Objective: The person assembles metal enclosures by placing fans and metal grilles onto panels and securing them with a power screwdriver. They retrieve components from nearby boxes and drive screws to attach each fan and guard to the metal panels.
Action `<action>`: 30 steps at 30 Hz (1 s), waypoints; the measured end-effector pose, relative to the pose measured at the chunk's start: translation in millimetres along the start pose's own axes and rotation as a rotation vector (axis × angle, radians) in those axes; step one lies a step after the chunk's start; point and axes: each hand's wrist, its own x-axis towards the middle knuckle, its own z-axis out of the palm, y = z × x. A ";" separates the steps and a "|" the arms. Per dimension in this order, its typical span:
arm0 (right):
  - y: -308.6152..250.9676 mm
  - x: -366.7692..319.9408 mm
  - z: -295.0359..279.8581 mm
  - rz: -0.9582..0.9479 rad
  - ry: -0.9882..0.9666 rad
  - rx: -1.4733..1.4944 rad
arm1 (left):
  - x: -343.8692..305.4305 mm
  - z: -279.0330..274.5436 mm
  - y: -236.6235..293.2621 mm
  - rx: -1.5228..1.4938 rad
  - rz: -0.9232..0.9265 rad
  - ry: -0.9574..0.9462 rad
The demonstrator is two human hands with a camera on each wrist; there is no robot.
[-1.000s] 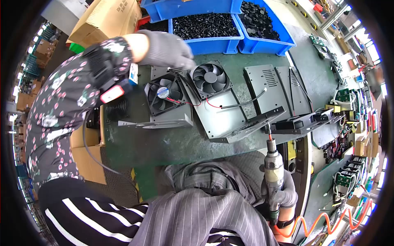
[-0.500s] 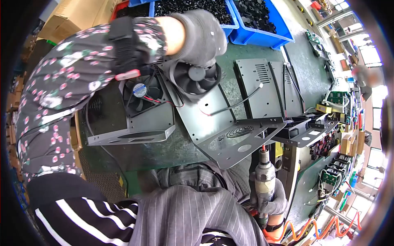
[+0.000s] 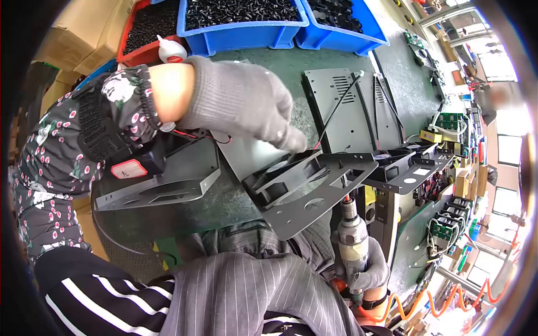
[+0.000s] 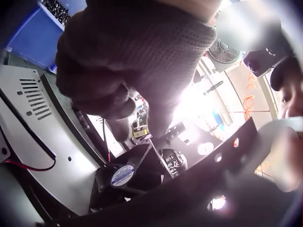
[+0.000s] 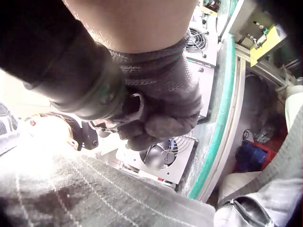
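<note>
My left hand (image 3: 244,101) pinches the fan (image 3: 288,178) at the bracket (image 3: 297,220) flange, likely steadying it; my right hand (image 3: 376,265) grips the driver (image 3: 353,245), bit forward, apparently for readiness.

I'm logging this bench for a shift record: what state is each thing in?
Left hand: holding the fan at its edge
Right hand: gripping the power driver
Power driver: held; running or not, cannot tell
Fan: tipped on edge
Fan cable: white plug unconnected
Red bin: uncovered, holding dark parts
Blue bins: uncovered, holding black parts
</note>
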 end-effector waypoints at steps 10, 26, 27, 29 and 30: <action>-7.5 -7.5 2.6 0.035 0.069 -0.047 | 4.1 19.3 -4.2 -0.105 0.244 -0.364; -18.1 -8.9 7.4 0.018 0.040 -0.115 | 7.7 14.8 -10.8 -0.492 0.221 -0.372; -18.2 -8.5 7.3 0.013 0.037 -0.111 | 8.2 14.2 -11.5 -0.490 0.219 -0.371; -17.9 -8.2 6.5 0.008 0.034 -0.105 | 9.1 12.8 -12.2 -0.379 0.264 -0.401; -18.2 -8.5 5.1 0.019 0.028 -0.122 | 9.1 12.5 -11.3 -0.378 0.263 -0.402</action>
